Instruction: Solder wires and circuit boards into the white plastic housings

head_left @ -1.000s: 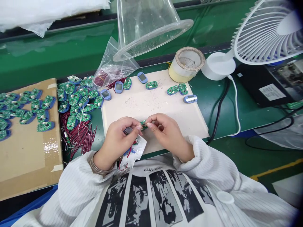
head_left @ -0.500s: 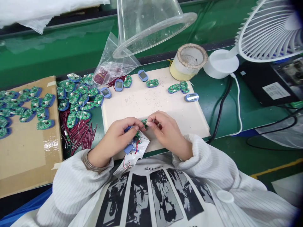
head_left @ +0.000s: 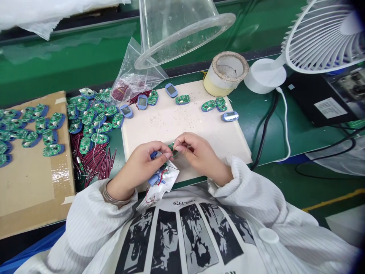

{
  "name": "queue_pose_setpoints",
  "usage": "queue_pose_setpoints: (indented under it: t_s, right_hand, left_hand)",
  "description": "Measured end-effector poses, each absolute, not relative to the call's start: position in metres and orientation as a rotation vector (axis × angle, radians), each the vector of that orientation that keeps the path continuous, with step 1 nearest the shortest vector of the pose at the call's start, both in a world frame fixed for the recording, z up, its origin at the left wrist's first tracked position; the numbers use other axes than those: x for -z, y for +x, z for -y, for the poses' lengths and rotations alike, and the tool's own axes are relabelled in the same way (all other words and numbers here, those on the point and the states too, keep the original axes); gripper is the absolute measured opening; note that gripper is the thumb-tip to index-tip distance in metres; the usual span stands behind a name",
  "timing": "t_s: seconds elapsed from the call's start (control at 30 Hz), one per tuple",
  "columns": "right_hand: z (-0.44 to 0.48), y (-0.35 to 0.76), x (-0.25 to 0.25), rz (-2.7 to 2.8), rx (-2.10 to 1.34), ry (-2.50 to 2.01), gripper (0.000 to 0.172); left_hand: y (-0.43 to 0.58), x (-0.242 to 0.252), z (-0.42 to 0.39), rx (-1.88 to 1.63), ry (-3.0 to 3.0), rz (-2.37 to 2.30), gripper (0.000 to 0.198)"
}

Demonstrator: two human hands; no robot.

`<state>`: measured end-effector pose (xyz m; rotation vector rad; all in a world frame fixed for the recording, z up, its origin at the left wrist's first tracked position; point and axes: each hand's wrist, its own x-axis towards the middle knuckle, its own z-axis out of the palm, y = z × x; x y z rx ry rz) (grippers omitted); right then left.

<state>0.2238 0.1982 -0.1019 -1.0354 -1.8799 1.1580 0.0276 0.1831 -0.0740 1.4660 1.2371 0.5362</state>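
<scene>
My left hand (head_left: 142,163) and my right hand (head_left: 196,154) meet over the near edge of a pale work mat (head_left: 199,129). Both pinch a small green circuit board (head_left: 172,147) between their fingertips. A thin dark wire runs from it down to the right. Under my left hand lies a small clear bag (head_left: 164,182) holding blue and red parts. My sleeves are white and ribbed, with a bangle on the left wrist.
A heap of green boards in blue shells (head_left: 91,116) lies left of the mat, over dark red wire pieces (head_left: 97,161). More sit on a cardboard sheet (head_left: 31,182). A tape roll (head_left: 226,72), a white fan (head_left: 322,36), a clear funnel (head_left: 176,30) and a plastic bag (head_left: 134,78) stand behind.
The hands stay pinched on the small board. The clear bag under my left hand has shifted slightly, and the view has moved a little.
</scene>
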Motion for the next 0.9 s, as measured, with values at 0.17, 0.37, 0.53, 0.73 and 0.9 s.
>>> queue_pose_setpoints:
  t_s: [0.17,0.37,0.53,0.73,0.9]
  right_hand:
    - [-0.193,0.226,0.095,1.899,-1.064,-1.083,0.007]
    - [-0.191,0.224,0.096,2.051,-0.914,-1.064,0.009]
    - [-0.188,0.224,0.093,2.18,-0.798,-0.967,0.015]
    - [-0.196,0.223,0.087,2.28,-0.764,-0.967,0.015]
    - [-0.201,0.227,0.091,2.195,-0.965,-1.032,0.018]
  left_hand:
    - [0.028,0.077,-0.183,-0.554,1.408,-1.257,0.02]
    - [0.028,0.079,-0.184,-0.592,1.341,-1.237,0.019]
    - [0.03,0.078,-0.181,-0.561,1.447,-1.278,0.02]
    - [0.031,0.073,-0.179,-0.493,1.531,-1.205,0.023]
    - [0.031,0.075,-0.176,-0.552,1.506,-1.205,0.015]
